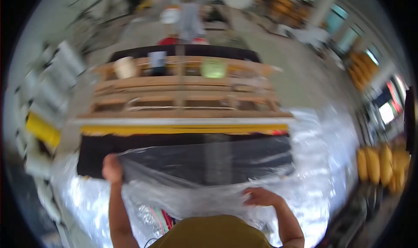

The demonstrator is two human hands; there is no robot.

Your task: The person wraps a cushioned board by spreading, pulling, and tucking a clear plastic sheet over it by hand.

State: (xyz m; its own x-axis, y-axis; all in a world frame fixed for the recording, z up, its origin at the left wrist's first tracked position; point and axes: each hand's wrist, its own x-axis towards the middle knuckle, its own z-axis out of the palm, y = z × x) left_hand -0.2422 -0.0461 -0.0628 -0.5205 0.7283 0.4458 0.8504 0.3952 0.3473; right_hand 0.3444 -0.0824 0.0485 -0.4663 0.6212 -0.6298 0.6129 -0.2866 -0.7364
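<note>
The clear plastic sheet (167,191) lies over most of the black panel (95,154), in front of the person, its near part spilling in creases toward their body. The left hand (112,169) is closed on the sheet's corner, over the left part of the panel. The right hand (262,196) is at the sheet near the panel's near edge, fingers bent; the blur does not tell whether it pinches the plastic. A paler, see-through band (217,159) crosses the panel right of its middle.

Along the panel's far edge runs a yellow strip (183,129), with a white strip (183,121) just beyond it. Past these stretches a wooden frame (139,86) of long slats. Toward its far side stand a cream roll (125,68), a dark-and-pale object (157,64) and a green roll (214,68), left to right.

More clear plastic (324,148) spreads out at right. Farther off, yellow bundles (374,164) sit at the right, and a yellow roll (42,129) lies at the left near white rolls (50,91).
</note>
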